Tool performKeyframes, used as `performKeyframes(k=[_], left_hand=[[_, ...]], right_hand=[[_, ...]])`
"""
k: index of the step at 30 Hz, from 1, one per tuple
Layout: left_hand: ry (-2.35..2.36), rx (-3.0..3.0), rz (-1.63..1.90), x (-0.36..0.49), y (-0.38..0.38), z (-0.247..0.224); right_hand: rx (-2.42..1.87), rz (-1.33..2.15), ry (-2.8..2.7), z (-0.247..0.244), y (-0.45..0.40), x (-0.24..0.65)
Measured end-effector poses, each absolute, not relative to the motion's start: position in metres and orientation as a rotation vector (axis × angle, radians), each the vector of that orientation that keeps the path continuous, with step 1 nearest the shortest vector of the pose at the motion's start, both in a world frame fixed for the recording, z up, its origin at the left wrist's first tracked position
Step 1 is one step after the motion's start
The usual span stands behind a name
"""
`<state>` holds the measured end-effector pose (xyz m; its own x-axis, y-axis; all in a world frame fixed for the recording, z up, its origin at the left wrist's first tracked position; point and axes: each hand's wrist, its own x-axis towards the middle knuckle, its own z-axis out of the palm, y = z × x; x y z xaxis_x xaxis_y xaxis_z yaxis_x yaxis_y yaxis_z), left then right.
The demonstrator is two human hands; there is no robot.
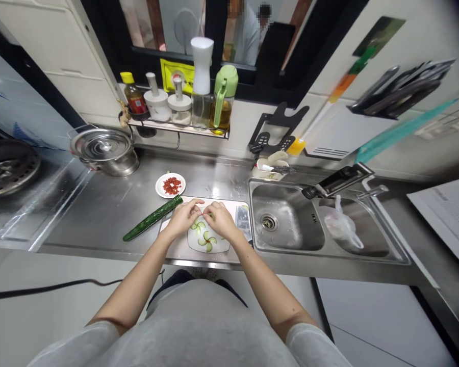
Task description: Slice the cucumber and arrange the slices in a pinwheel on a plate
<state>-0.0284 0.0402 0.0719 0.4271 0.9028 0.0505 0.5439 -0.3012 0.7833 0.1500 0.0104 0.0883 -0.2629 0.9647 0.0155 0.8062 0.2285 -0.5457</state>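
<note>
My left hand [183, 218] and my right hand [219, 218] meet fingertip to fingertip above a white plate [194, 244]. Both have bent, pinching fingers, with a tiny speck of red showing between the tips; its kind is too small to tell. Green-edged cucumber slices [206, 241] lie on the plate in a pinwheel with red at its centre. Another group of slices [198, 226] sits farther back, partly hidden by my fingers. Under the plate is a pale cutting board [176, 251]. Left of my left hand, a long cucumber [152, 219] rests with its cut end on the board.
Behind the board stands a small white dish [159, 186] of red bits. A double sink [286, 239] lies to the right, with a plastic bag [342, 224] in it. A steel pot [117, 158] is at left; a seasoning rack [179, 125] hangs behind. Someone [247, 35] is beyond the window.
</note>
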Motion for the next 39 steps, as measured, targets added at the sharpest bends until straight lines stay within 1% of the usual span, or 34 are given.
performKeyframes(k=[7, 14, 22, 29, 39], left_hand=[[1.206, 1.877, 0.693, -0.031, 0.036, 0.063], [1.439, 1.787, 0.721, -0.040, 0.035, 0.054], [1.661, 1.802, 0.597, -0.051, 0.028, 0.027], [1.696, 1.844, 0.477, -0.045, 0.020, 0.010], [1.727, 1.920, 0.345, -0.033, 0.021, 0.000]], right_hand=[[-1.609, 0.665, -2.169, 0.083, 0.010, 0.148], [-1.616, 0.715, -2.111, 0.074, 0.009, 0.147], [-1.795, 0.746, -2.225, 0.049, 0.006, 0.133], [-1.879, 0.700, -2.370, 0.035, 0.007, 0.124], [-1.918, 0.687, -2.404, 0.021, 0.009, 0.123]])
